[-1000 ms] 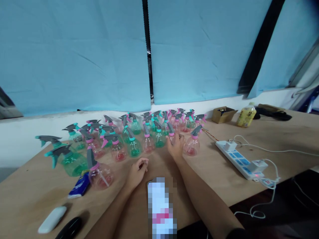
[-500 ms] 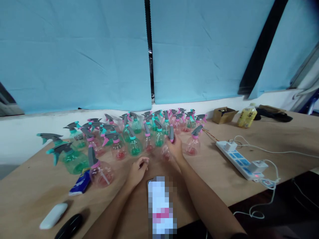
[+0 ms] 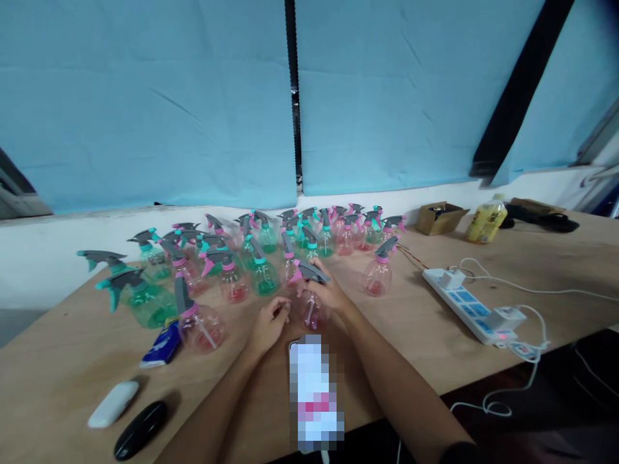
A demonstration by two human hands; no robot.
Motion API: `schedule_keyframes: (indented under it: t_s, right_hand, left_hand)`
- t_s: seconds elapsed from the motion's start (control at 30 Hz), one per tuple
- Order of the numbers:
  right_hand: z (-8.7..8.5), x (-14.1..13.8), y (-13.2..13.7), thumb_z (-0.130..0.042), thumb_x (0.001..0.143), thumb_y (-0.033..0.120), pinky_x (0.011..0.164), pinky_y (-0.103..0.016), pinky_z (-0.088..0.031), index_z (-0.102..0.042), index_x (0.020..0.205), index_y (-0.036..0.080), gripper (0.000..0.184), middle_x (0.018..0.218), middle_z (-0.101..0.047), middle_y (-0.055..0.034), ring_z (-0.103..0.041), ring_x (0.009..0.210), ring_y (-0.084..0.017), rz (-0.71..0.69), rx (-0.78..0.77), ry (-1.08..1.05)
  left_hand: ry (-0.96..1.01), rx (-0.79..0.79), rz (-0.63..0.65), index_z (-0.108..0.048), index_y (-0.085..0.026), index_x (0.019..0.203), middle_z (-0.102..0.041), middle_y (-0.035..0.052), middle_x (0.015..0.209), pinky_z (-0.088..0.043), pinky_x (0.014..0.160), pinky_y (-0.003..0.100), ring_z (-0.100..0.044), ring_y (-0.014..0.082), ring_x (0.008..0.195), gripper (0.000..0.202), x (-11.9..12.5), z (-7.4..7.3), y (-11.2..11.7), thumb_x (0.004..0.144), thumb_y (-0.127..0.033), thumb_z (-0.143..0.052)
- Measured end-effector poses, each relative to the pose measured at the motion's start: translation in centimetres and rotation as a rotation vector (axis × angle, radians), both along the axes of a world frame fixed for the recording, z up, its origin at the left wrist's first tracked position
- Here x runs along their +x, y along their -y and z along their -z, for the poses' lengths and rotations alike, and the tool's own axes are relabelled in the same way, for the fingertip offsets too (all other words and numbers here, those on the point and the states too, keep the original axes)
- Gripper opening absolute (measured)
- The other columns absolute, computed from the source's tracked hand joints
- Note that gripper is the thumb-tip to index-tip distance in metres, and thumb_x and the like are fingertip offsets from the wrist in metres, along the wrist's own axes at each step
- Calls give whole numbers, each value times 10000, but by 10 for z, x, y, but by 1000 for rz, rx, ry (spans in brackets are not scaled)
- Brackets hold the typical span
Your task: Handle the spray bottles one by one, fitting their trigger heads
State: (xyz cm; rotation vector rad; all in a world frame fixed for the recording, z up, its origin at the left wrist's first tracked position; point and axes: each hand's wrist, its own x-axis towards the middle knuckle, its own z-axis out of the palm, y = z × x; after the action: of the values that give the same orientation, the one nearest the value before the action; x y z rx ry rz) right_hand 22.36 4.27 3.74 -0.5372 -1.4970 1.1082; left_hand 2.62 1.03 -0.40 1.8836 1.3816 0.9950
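My right hand [image 3: 323, 289] is closed round the grey-and-pink head of a clear pink spray bottle [image 3: 313, 314]. This bottle stands nearly upright in front of the others, its trigger pointing left. Just left of it is my left hand [image 3: 269, 324], with fingers curled in and thumb close to them; whether something small is inside I cannot make out. A phone [image 3: 314, 370] lies below the hands, its screen blurred out. Closest behind my left hand are a green spray bottle [image 3: 264, 278] and a pink spray bottle [image 3: 235, 283].
Several more pink and green spray bottles crowd the table's back. A pink bottle [image 3: 203, 328], blue packet [image 3: 162, 343], white case [image 3: 114, 404] and black oval object [image 3: 140, 430] are at left. On the right are a power strip [image 3: 464, 308], cardboard box [image 3: 441, 220] and yellow drink bottle [image 3: 486, 221].
My right hand has drawn the pink spray bottle nearer and to the left, and its head has turned so the trigger faces left. My left hand has hardly moved.
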Motion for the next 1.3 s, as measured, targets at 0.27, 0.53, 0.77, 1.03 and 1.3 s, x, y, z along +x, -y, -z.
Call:
schedule_keyframes:
  t_s: [0.27,0.53,0.77,1.03,1.3]
  right_hand:
    - [-7,-5,1,-596,745,207,737,-304,-516,-667,913,225,183,726,-676,10,-653,702,-162,-48,-39,86]
    - [-17,-8,4,-572,649,180,598,-257,-475,-699,798,190,197,651,-650,4,-611,602,-153,-268,-179,10]
    - [-18,-11,8,-541,628,176,570,-240,-428,-687,719,199,174,649,-634,13,-578,600,-137,-177,-119,31]
    - [-13,-12,5,-545,623,193,569,-246,-442,-694,752,205,197,678,-644,14,-577,610,-147,-149,-142,50]
    - [-5,-14,2,-531,645,170,539,-234,-415,-727,848,219,287,638,-641,23,-554,577,-135,-92,-127,62]
  left_hand:
    - [17,11,2,-647,-201,997,-631,-17,637,-447,651,278,-607,172,622,284,-1,1,-1,904,-410,-478]
    - [33,3,20,-640,-190,1016,-620,-17,649,-445,680,282,-612,175,656,262,0,1,-1,896,-353,-473]
    - [22,3,13,-654,-189,1014,-621,-14,651,-453,692,290,-618,181,667,254,0,0,-1,877,-301,-471]
    - [4,21,27,-660,-195,964,-629,-17,659,-452,703,289,-619,175,671,227,-1,2,-2,878,-302,-480]
    - [9,6,17,-665,-198,973,-624,-17,651,-453,684,285,-609,174,654,236,0,-2,1,868,-286,-473]
